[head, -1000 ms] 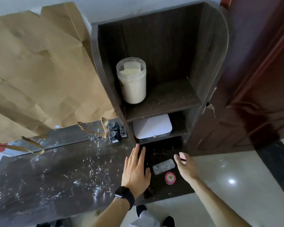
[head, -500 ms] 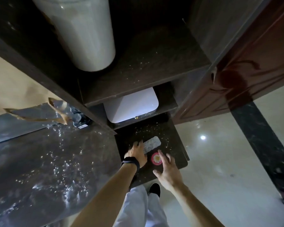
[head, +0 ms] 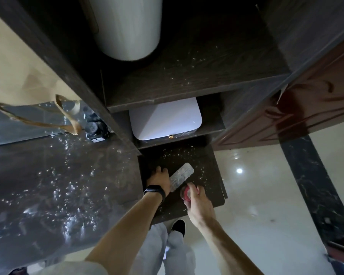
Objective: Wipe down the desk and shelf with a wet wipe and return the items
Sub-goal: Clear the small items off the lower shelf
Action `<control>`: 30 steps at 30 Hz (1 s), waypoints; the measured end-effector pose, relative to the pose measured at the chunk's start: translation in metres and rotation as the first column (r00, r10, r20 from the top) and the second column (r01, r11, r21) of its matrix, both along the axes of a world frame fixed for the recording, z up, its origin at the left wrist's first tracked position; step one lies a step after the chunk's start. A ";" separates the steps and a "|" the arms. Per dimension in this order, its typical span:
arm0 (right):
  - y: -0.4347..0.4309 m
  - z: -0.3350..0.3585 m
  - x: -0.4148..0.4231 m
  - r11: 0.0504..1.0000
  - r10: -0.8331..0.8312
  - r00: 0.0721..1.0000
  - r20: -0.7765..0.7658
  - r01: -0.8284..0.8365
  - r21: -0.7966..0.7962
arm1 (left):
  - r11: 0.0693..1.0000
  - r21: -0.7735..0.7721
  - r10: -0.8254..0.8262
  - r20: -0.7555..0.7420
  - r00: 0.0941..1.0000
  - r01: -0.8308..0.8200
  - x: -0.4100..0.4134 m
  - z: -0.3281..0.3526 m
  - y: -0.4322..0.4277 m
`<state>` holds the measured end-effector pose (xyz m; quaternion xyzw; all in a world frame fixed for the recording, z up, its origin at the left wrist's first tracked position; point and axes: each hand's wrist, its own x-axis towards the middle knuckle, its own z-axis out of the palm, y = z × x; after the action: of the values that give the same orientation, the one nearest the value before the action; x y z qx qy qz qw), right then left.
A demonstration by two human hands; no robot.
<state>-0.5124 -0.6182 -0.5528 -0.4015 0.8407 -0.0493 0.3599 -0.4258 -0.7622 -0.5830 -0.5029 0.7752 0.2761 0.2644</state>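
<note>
Worktop (head: 48, 185), dark and glossy, crumb-speckled, fills the left. Shelf unit (head: 187, 84) stands at its right end: jar (head: 127, 26) on the upper board, white box (head: 165, 118) in the slot below. Left hand (head: 159, 178) sits knuckles-up on the bottom board, fingers curled against the foil strip (head: 181, 175) lying there; whether its grip pinches the strip cannot be told. Right hand (head: 199, 205) has its grip closed round the red tin (head: 187, 193), just beside the strip's near end.

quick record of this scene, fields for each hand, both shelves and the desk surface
left hand: at the end of the blister pack, grip unclear
right hand: fingers round red tin
upper shelf: white jar, crumbs
lower shelf: white box
desk: more crumbs scattered
</note>
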 end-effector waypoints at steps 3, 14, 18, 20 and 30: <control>0.013 0.018 -0.007 0.999 -0.035 0.999 0.018 0.036 -0.034 | 0.994 0.032 0.110 -0.052 0.993 -0.108 0.005 0.013 0.005; 0.028 0.053 -0.061 0.991 0.081 0.997 0.010 -0.080 -0.111 | 0.984 0.042 0.175 -0.004 0.985 -0.175 -0.021 0.011 0.036; 0.018 0.061 -0.085 0.974 0.177 0.983 0.036 -0.170 -0.147 | 0.972 -0.031 0.230 -0.037 0.972 -0.231 -0.028 -0.006 0.043; 0.015 0.069 -0.095 0.964 0.213 0.976 0.035 -0.204 -0.174 | 0.963 -0.019 0.267 -0.069 0.961 -0.269 -0.028 -0.004 0.048; -0.009 0.156 -0.114 0.896 0.285 0.958 0.007 -0.264 -0.357 | 0.573 0.377 0.809 -0.399 0.431 -0.727 -0.001 0.118 0.084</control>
<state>-0.6262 -0.6268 -0.3969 -0.5725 0.7421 -0.1594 0.3101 -0.4265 -0.6784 -0.4654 -0.6812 0.4766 0.5498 -0.0807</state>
